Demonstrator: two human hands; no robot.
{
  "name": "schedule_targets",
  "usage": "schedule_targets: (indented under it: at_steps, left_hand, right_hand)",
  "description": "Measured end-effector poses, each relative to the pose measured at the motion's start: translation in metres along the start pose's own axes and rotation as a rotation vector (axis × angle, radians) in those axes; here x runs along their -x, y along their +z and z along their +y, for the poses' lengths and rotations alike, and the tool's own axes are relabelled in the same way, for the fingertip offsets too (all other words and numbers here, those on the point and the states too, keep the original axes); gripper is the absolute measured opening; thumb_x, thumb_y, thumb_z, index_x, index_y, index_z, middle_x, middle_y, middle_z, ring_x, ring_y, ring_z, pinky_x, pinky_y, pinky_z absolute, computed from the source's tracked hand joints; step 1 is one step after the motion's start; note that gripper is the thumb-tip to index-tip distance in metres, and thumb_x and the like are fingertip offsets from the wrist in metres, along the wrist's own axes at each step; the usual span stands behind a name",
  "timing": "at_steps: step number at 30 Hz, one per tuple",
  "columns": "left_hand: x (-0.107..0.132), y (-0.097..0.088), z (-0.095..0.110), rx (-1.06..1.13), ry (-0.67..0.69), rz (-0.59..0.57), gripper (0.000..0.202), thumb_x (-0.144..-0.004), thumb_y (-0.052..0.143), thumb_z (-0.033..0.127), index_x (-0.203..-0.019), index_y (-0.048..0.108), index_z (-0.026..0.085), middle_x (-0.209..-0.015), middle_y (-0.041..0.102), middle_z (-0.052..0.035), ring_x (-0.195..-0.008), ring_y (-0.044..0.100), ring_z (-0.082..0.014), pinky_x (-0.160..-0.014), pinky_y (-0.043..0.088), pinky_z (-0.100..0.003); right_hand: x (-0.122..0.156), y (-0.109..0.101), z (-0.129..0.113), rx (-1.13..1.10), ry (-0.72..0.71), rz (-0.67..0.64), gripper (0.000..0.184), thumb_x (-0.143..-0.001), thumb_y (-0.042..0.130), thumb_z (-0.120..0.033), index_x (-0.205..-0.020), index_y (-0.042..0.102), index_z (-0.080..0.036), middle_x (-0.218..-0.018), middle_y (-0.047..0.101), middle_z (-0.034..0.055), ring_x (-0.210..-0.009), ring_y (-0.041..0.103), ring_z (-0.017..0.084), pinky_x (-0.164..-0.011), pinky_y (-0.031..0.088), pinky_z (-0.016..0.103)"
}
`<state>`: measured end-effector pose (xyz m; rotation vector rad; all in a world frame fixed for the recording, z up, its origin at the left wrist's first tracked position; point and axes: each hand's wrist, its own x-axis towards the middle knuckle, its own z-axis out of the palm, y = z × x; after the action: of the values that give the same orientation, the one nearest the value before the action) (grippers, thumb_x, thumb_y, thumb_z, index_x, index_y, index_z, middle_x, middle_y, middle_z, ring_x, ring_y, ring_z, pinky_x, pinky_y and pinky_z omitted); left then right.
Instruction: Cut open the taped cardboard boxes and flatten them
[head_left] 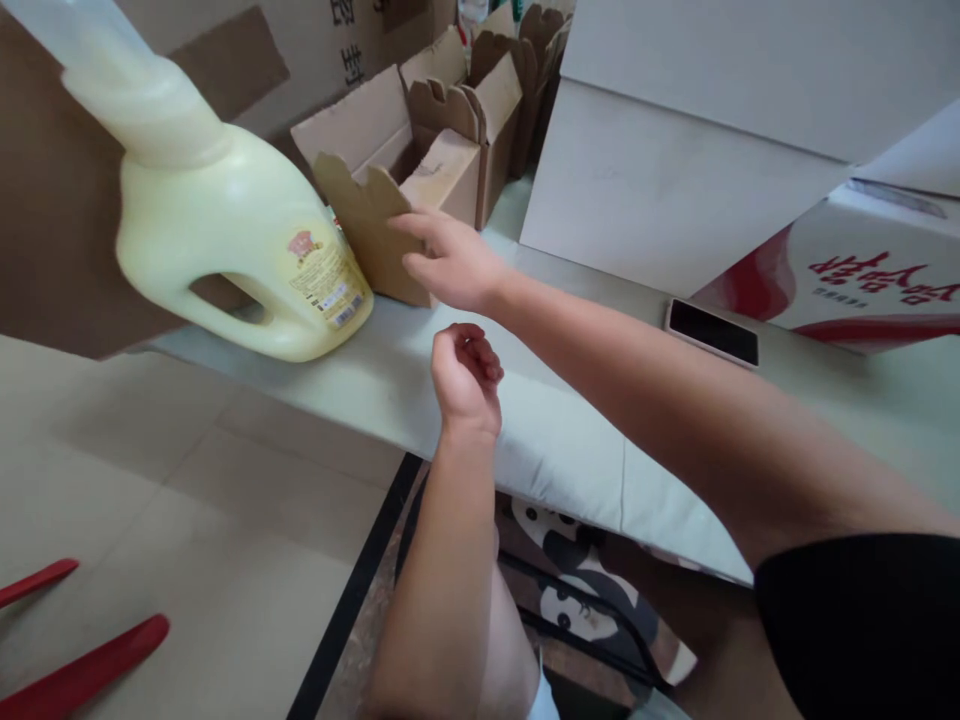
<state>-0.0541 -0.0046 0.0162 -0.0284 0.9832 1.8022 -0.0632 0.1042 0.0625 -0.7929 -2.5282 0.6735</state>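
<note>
My right hand (pixel 454 257) reaches across to the front of a small open cardboard box (pixel 375 225), with thumb and fingers apart. Its fingertips overlap the box's notched end panel in view; whether they press on it I cannot tell. Below it, my left hand (pixel 465 378) hovers near the table's front edge with its fingers curled into a loose fist and nothing visible in them. Left of the box stands a large pale yellow jug (pixel 247 220) with a handle and a printed label, its bottom close to the box.
More open cardboard boxes (pixel 499 105) line up behind the first. A big carton (pixel 225 60) stands at the back left. To the right are a white panel (pixel 637 170), a phone (pixel 712 332) and a red-and-white carton (pixel 877 265) on the pale-covered table (pixel 360 375).
</note>
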Motion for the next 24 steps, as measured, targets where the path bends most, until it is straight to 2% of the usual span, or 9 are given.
schedule_targets:
  at_steps: [3, 6, 8, 10, 13, 14, 17, 21, 24]
  left_hand:
    - [-0.002, -0.002, -0.003, 0.011, 0.208, 0.205, 0.015, -0.080, 0.046, 0.028, -0.067, 0.045, 0.020, -0.059, 0.037, 0.0037, -0.050, 0.038, -0.0088, -0.050, 0.029, -0.023]
    - [-0.004, -0.007, -0.004, -0.039, 0.462, 0.372, 0.008, -0.079, 0.046, 0.025, -0.073, 0.045, 0.020, -0.071, 0.042, 0.0021, -0.065, 0.047, -0.0103, -0.063, 0.035, -0.025]
    - [-0.005, -0.009, -0.005, -0.095, 0.585, 0.411, 0.005, -0.078, 0.045, 0.025, -0.076, 0.044, 0.021, -0.078, 0.044, 0.0015, -0.074, 0.049, -0.0112, -0.071, 0.036, -0.027]
    - [-0.006, -0.009, -0.007, -0.118, 0.610, 0.398, 0.003, -0.080, 0.043, 0.024, -0.079, 0.043, 0.022, -0.082, 0.047, 0.0009, -0.082, 0.052, -0.0126, -0.077, 0.036, -0.028]
    - [-0.004, -0.004, -0.016, -0.116, 0.553, 0.265, 0.004, -0.082, 0.042, 0.025, -0.083, 0.044, 0.022, -0.086, 0.053, -0.0004, -0.088, 0.056, -0.0145, -0.082, 0.038, -0.031]
    - [-0.003, -0.001, -0.020, -0.124, 0.539, 0.194, 0.006, -0.082, 0.042, 0.027, -0.084, 0.045, 0.022, -0.087, 0.055, -0.0010, -0.090, 0.058, -0.0149, -0.082, 0.039, -0.031]
    - [0.002, 0.009, -0.037, -0.174, 0.491, -0.051, 0.012, -0.082, 0.047, 0.034, -0.085, 0.051, 0.023, -0.091, 0.061, -0.0027, -0.091, 0.061, -0.0160, -0.082, 0.042, -0.029]
    - [0.004, 0.016, -0.063, -0.314, 0.442, -0.318, 0.027, -0.081, 0.056, 0.049, -0.092, 0.060, 0.024, -0.094, 0.065, -0.0040, -0.094, 0.064, -0.0181, -0.079, 0.047, -0.028]
    - [0.003, 0.020, -0.079, -0.427, 0.493, -0.346, 0.037, -0.081, 0.057, 0.059, -0.095, 0.064, 0.026, -0.091, 0.066, -0.0032, -0.094, 0.064, -0.0189, -0.077, 0.048, -0.028]
  right_hand:
    - [0.028, -0.018, 0.011, -0.072, 0.075, 0.204, 0.043, -0.087, 0.046, -0.019, -0.125, 0.061, -0.029, -0.141, 0.059, -0.0030, -0.130, 0.055, 0.022, -0.109, 0.047, 0.036]
    - [0.079, -0.043, 0.025, -0.200, 0.101, 0.425, 0.031, -0.088, 0.052, -0.024, -0.118, 0.061, -0.028, -0.131, 0.062, 0.0025, -0.118, 0.063, 0.022, -0.098, 0.056, 0.039]
    - [0.124, -0.058, 0.034, -0.286, 0.103, 0.545, 0.024, -0.089, 0.057, -0.027, -0.112, 0.058, -0.028, -0.119, 0.063, 0.0016, -0.100, 0.069, 0.019, -0.087, 0.059, 0.038]
    - [0.176, -0.071, 0.040, -0.328, 0.095, 0.689, 0.023, -0.084, 0.065, -0.025, -0.105, 0.056, -0.030, -0.104, 0.063, -0.0019, -0.081, 0.068, 0.014, -0.073, 0.059, 0.032]
    - [0.252, -0.082, 0.041, -0.301, 0.042, 0.893, 0.039, -0.073, 0.074, -0.013, -0.101, 0.055, -0.034, -0.086, 0.060, -0.0064, -0.059, 0.057, 0.009, -0.052, 0.047, 0.023]
    - [0.274, -0.083, 0.041, -0.217, 0.054, 0.890, 0.043, -0.072, 0.075, -0.014, -0.104, 0.055, -0.035, -0.085, 0.063, -0.0051, -0.063, 0.060, 0.013, -0.053, 0.047, 0.025]
    - [0.325, -0.079, 0.039, 0.010, 0.037, 0.702, 0.014, -0.077, 0.067, -0.022, -0.088, 0.061, -0.029, -0.081, 0.066, 0.0014, -0.069, 0.064, 0.020, -0.056, 0.050, 0.033]
    - [0.362, -0.070, 0.045, 0.030, 0.134, 0.729, 0.005, -0.083, 0.056, -0.024, -0.081, 0.059, -0.028, -0.093, 0.072, 0.0073, -0.078, 0.071, 0.026, -0.060, 0.054, 0.041]
    - [0.376, -0.067, 0.055, -0.060, 0.239, 0.885, 0.011, -0.087, 0.056, -0.041, -0.091, 0.055, -0.031, -0.118, 0.071, 0.0096, -0.100, 0.070, 0.031, -0.069, 0.056, 0.046]
